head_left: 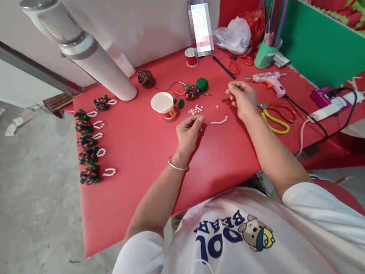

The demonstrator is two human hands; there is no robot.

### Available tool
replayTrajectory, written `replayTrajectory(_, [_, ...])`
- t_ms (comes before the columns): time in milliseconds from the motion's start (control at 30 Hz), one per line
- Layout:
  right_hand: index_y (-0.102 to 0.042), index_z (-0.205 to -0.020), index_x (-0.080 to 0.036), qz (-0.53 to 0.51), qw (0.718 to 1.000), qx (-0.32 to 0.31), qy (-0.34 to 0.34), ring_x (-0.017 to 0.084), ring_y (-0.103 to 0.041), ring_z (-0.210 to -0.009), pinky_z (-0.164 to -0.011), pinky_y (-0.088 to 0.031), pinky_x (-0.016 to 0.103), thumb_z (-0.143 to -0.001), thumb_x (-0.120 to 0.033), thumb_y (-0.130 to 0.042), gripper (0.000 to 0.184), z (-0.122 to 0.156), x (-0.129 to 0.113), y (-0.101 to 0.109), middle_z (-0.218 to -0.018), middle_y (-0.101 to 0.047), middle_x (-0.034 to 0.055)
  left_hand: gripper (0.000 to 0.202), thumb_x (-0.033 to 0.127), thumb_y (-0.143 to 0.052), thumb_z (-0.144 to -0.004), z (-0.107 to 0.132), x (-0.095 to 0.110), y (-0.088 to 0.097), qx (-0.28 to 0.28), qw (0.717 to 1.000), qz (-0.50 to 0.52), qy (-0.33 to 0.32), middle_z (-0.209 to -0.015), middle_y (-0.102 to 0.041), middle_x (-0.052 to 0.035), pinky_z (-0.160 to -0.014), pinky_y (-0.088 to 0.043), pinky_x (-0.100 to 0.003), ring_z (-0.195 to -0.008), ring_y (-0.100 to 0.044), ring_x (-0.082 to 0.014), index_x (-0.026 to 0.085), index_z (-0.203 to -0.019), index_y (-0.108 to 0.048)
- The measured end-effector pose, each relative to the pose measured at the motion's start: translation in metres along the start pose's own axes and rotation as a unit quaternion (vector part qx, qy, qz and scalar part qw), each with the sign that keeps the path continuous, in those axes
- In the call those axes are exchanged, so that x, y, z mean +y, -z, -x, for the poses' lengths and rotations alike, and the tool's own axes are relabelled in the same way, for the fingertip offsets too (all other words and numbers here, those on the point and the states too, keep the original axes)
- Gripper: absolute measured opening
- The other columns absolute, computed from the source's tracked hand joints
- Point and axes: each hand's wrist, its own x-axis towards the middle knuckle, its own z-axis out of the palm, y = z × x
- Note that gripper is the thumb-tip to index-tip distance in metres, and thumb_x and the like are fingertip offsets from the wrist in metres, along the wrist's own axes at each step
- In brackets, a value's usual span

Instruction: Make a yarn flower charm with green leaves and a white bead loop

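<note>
My left hand [189, 130] pinches one end of a thin red cord strung with white pearl beads [219, 122], low over the red table [136, 194]. My right hand [243, 97] is closed in a pinch on the cord's other end, held a little higher. The beaded strand sags between both hands. Loose white beads [195, 109] lie in a small heap just beyond the left hand.
A white paper cup [163, 104], yarn balls [146, 78], a green ball [201, 83] and a red thread spool [191, 56] lie behind. Several finished yarn flowers with bead loops [86, 144] line the left edge. Yellow scissors [274, 122], a pink glue gun [272, 81] and a power strip [336, 107] sit right.
</note>
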Motion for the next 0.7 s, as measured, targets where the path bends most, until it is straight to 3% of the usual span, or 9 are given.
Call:
replayTrajectory(100, [-0.065, -0.093, -0.022, -0.003, 0.998, -0.056, -0.012, 0.005, -0.059, -0.054, -0.042, -0.036, 0.012, -0.088, -0.042, -0.087, 0.029, 0.007, -0.002, -0.003, -0.072, -0.072, -0.0058, 0.046, 0.057, -0.098, -0.068, 0.000, 0.003, -0.001, -0.014, 0.999, 0.023, 0.021, -0.060, -0.066, 0.0002, -0.039, -0.030, -0.022, -0.043, -0.044, -0.0059, 0.016, -0.079, -0.080])
replayTrajectory(200, [-0.065, -0.095, -0.023, -0.007, 0.992, -0.121, -0.039, 0.007, -0.063, -0.054, -0.042, -0.039, 0.014, -0.086, -0.051, -0.089, 0.038, 0.017, -0.005, -0.007, -0.070, -0.071, -0.0052, 0.046, 0.056, -0.099, -0.065, -0.004, 0.002, -0.008, -0.007, 0.999, 0.028, 0.027, -0.062, -0.069, -0.0009, -0.040, -0.034, -0.021, -0.045, -0.049, -0.0074, 0.016, -0.076, -0.078])
replayTrajectory(367, [-0.065, -0.092, -0.022, -0.018, 0.978, -0.204, -0.042, 0.008, -0.064, -0.051, -0.041, -0.042, 0.015, -0.083, -0.055, -0.092, 0.043, 0.032, -0.009, -0.013, -0.067, -0.072, -0.0037, 0.031, 0.043, -0.093, -0.078, -0.021, -0.011, -0.026, -0.014, 0.999, -0.040, 0.005, -0.058, -0.066, 0.0005, -0.049, -0.042, -0.022, -0.050, -0.052, -0.0080, 0.015, -0.074, -0.079])
replayTrajectory(500, [-0.067, -0.090, -0.020, -0.034, 0.968, -0.243, -0.052, 0.010, -0.068, -0.053, -0.040, -0.043, 0.016, -0.079, -0.053, -0.095, 0.045, 0.037, -0.011, -0.014, -0.068, -0.073, -0.0024, 0.030, 0.042, -0.088, -0.086, -0.031, -0.018, -0.030, -0.101, 0.991, -0.086, -0.026, -0.065, -0.070, -0.0020, -0.058, -0.044, -0.023, -0.059, -0.057, -0.0094, 0.015, -0.074, -0.080])
replayTrajectory(600, [-0.067, -0.089, -0.020, -0.043, 0.969, -0.237, -0.050, 0.012, -0.074, -0.061, -0.042, -0.047, 0.015, -0.077, -0.055, -0.096, 0.047, 0.036, -0.011, -0.013, -0.074, -0.077, -0.0007, 0.034, 0.049, -0.090, -0.084, -0.029, -0.014, -0.023, -0.197, 0.974, -0.103, -0.036, -0.071, -0.074, -0.0039, -0.065, -0.049, -0.026, -0.066, -0.062, -0.0130, 0.017, -0.079, -0.082])
replayTrajectory(700, [-0.067, -0.090, -0.021, -0.053, 0.972, -0.228, -0.037, 0.015, -0.080, -0.073, -0.044, -0.050, 0.015, -0.076, -0.056, -0.096, 0.048, 0.032, -0.009, -0.011, -0.083, -0.080, 0.0008, 0.041, 0.058, -0.090, -0.082, -0.023, -0.006, -0.016, -0.254, 0.963, -0.087, -0.019, -0.077, -0.077, -0.0059, -0.070, -0.054, -0.030, -0.071, -0.065, -0.0155, 0.017, -0.085, -0.084])
